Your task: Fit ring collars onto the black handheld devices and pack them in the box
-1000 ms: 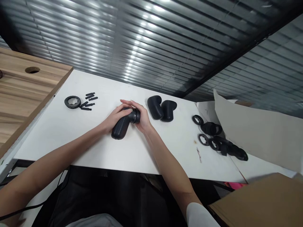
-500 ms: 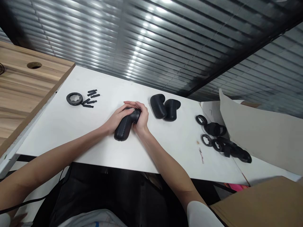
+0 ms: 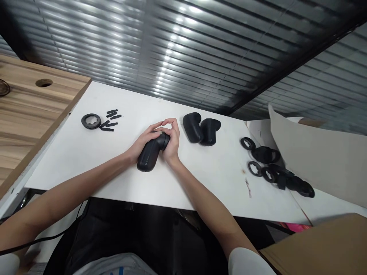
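A black L-shaped handheld device with a row of small pale marks along its thick handle is held between both hands, just above or on the white table. My left hand wraps the device from the left, its thumb and fingers over the bend. Around the short round end on the right, my right hand is curled, with its fingers arched and the fingertips near the left fingers. The end's face is hidden by the right palm. Two similar black devices lie side by side to the right of my hands.
Left on the white table are a black notched ring and several short black strips. Several black rings and dark parts lie at right, beside a curved pale sheet. Cardboard fills the lower right corner.
My right fingers have shifted, now more arched and raised over the round end. The device has turned slightly, showing the pale marks more clearly. The view has moved a little.
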A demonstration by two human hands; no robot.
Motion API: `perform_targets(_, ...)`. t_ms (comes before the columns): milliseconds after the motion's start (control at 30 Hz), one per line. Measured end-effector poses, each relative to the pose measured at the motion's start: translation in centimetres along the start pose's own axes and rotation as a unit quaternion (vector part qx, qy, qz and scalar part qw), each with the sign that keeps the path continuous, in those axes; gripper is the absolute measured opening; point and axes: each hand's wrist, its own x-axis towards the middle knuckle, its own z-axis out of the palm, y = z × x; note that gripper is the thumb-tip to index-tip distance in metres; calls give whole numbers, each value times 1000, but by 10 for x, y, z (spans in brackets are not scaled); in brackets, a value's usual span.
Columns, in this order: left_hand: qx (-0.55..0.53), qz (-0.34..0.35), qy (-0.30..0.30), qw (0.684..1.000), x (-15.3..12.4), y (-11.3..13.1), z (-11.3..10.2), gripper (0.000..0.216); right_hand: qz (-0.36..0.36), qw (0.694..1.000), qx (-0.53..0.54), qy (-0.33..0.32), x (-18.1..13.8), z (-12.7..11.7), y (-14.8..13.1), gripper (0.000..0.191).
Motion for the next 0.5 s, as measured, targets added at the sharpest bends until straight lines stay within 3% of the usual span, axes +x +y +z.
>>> perform_targets(200,45,27,36,998,6,-1,-6,93,-44,999,1,-19,12,-7,-3,26)
perform_targets(300,92,53,66,992,8,5,-12,99,-62,997,-52,-19,21,-15,-2,31)
perform_targets(433,109,69,77,989,10,17,-21,94,74,986,-54,-142,29,-22,2,62)
perform_targets(500,105,80,81,988,12,21,-23,85,110,977,-24,-183,32,-22,3,69)
